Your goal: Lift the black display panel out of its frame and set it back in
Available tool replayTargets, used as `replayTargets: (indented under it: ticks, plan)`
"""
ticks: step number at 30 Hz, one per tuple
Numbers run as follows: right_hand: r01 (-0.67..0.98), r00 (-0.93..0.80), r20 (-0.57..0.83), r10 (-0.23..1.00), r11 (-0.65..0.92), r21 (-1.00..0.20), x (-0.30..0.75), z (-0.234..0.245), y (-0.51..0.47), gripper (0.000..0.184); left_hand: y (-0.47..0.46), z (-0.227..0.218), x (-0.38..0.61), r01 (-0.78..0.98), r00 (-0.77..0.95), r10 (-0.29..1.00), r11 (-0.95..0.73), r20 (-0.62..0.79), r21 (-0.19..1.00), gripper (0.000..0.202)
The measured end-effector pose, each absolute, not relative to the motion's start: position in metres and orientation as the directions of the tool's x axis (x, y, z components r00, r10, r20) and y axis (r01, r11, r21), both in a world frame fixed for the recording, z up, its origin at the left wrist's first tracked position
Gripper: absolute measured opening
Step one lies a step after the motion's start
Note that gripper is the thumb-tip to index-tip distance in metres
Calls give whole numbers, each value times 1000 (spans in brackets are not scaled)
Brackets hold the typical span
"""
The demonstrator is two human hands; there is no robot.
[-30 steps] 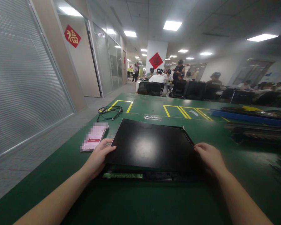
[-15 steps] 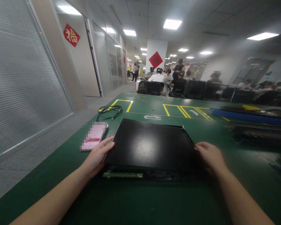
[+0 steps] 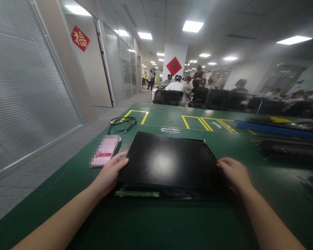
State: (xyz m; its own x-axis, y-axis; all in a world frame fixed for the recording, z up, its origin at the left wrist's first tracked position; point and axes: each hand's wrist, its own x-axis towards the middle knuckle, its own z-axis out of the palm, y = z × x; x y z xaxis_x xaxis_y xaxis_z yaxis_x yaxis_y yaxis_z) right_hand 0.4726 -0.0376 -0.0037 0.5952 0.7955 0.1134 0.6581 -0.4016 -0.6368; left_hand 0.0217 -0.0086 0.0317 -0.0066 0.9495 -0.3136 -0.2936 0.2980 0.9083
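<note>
A flat black panel (image 3: 167, 161) lies on the green table (image 3: 151, 225) right in front of me. A thin green circuit strip (image 3: 137, 194) runs along its near edge. My left hand (image 3: 108, 175) grips the panel's left edge, thumb on top. My right hand (image 3: 234, 173) holds the right edge, fingers curled over the side. Both hands are closed on the panel, which rests low over the mat.
A phone (image 3: 104, 155) lies left of the panel, and a coiled black cable (image 3: 122, 124) sits farther back. Stacked dark panels and a blue tray (image 3: 276, 130) fill the right side. Yellow tape marks (image 3: 206, 123) cross the table. People sit at desks in the background.
Almost nothing has changed; my left hand's fingers shifted slightly along the panel's left edge, and the panel stays where it was.
</note>
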Motion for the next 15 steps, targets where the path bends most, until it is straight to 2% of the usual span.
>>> replayTargets:
  ticks: [10,13,15]
  plan:
    - [647,602,99,792,-411,-643,471,-1,-38,22,-6,24,18,-228,-39,960,262,-278,938,54]
    - [649,601,103,793,-409,-641,472,-1,-37,21,1,12,8,-109,4,978,208,-209,972,56]
    - [650,599,102,794,-408,-641,472,-1,-37,21,7,3,1,46,-21,995,94,-93,995,57]
